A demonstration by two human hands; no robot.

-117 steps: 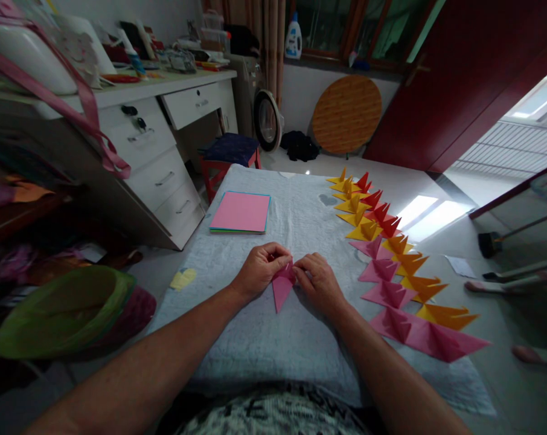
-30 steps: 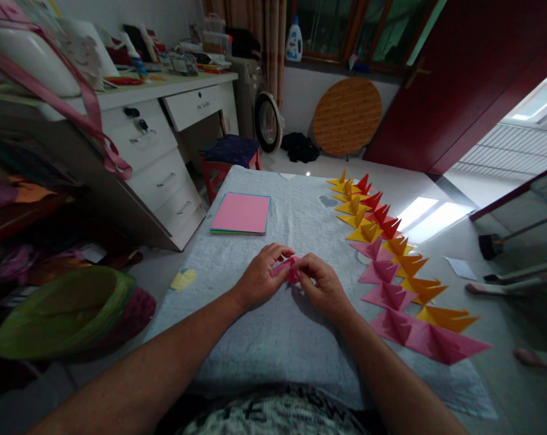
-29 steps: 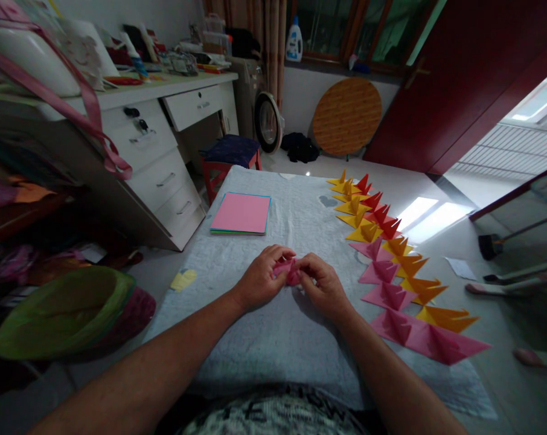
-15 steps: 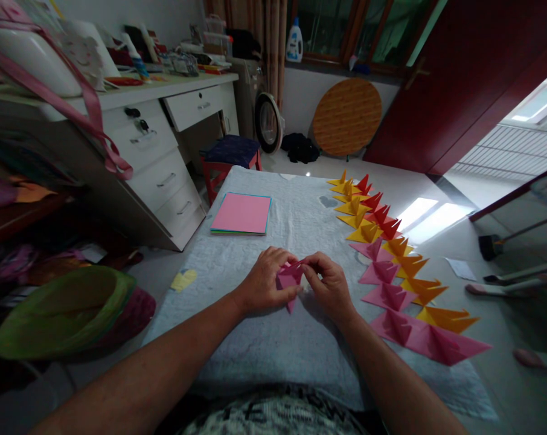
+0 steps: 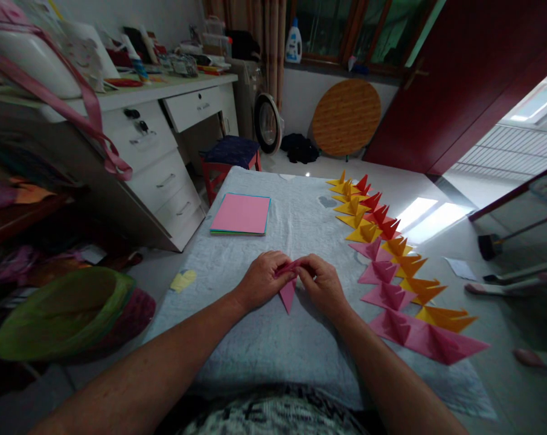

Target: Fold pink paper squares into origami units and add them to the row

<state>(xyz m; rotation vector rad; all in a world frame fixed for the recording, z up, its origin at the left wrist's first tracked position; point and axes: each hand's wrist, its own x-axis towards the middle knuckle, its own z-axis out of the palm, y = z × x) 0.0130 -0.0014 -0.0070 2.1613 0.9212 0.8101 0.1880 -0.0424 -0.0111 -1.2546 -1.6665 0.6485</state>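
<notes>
A pink folded paper is held between both hands over the cloth-covered table, its narrow point toward me. My left hand is closed on its left side, thumb lying across the front. At the upper right edge, my right hand pinches the paper between thumb and fingers. Parts of the folds are hidden behind the fingers. Beyond my left hand lies a stack of square paper with a pink sheet on top. To the right stand rows of folded paper cranes, among them pink cranes and orange cranes.
Yellow cranes and red cranes line the far right of the table. A green-lined bin stands on the floor at left. Past the table are a stool, a white desk and a washing machine with its door open.
My right hand has shifted slightly left and down, closer to my left hand. My left thumb has moved up the pink paper, showing more of its lower point.
</notes>
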